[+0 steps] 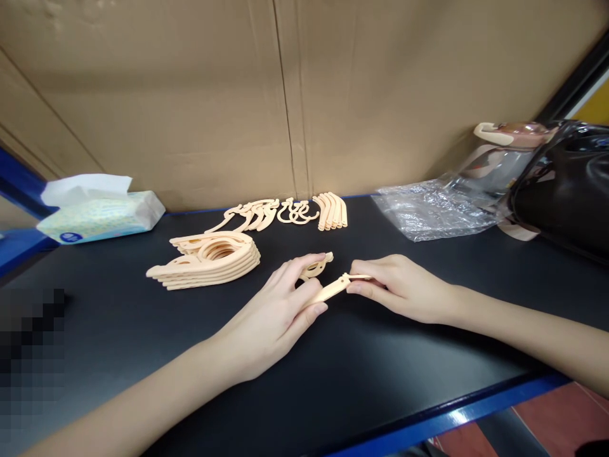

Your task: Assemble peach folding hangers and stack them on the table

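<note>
My left hand (285, 304) is closed round a beige plastic hanger arm (333, 289), which slants up to the right. My right hand (390, 285) pinches a thin beige hanger piece (360, 277) that meets the arm's far end; most of this piece is hidden by the fingers. Beyond my left fingertips shows a curved beige hanger hook (314, 269), and I cannot tell whether it is joined to the arm. To the left lies a stack of folded beige hangers (209, 260).
Along the back of the black table (333, 387) lie loose hanger arms (257, 214), hooks (297, 212) and a row of bent bars (332, 211). A tissue pack (102, 214) stands at left. At right are clear plastic wrap (428, 209), a bottle (504, 155) and a dark bag (566, 190).
</note>
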The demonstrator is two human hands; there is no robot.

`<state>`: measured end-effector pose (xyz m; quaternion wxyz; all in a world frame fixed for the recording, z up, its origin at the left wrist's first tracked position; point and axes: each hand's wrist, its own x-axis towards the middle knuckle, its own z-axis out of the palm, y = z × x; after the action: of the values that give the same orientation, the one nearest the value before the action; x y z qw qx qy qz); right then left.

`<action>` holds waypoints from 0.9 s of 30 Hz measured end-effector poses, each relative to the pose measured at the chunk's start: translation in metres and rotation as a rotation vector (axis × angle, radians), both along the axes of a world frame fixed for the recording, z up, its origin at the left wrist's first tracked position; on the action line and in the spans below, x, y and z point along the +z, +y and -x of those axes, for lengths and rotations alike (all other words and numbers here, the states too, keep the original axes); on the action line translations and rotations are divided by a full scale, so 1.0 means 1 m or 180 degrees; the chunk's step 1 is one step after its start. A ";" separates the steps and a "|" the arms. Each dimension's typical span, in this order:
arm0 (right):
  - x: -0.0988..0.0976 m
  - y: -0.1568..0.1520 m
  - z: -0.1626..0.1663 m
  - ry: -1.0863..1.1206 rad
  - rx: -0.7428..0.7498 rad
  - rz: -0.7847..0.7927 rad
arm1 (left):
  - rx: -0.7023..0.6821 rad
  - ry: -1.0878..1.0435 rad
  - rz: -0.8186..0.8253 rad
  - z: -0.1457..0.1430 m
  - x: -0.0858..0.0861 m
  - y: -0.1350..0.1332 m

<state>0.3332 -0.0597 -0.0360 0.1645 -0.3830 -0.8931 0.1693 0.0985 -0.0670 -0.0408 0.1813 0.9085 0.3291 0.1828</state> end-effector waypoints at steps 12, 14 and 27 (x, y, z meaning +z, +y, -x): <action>-0.004 0.000 0.000 -0.0660 -0.0095 -0.0553 | -0.0019 -0.0099 -0.0060 -0.001 -0.003 0.001; -0.005 0.000 0.000 -0.0773 -0.0092 -0.0727 | -0.0028 -0.0087 -0.0057 0.000 -0.003 0.001; -0.005 0.000 0.000 -0.1139 0.0037 -0.1279 | -0.0099 0.0136 0.0071 0.001 0.003 0.004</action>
<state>0.3337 -0.0598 -0.0415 0.0758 -0.3614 -0.9258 -0.0809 0.0975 -0.0626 -0.0382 0.1871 0.9152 0.3207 0.1568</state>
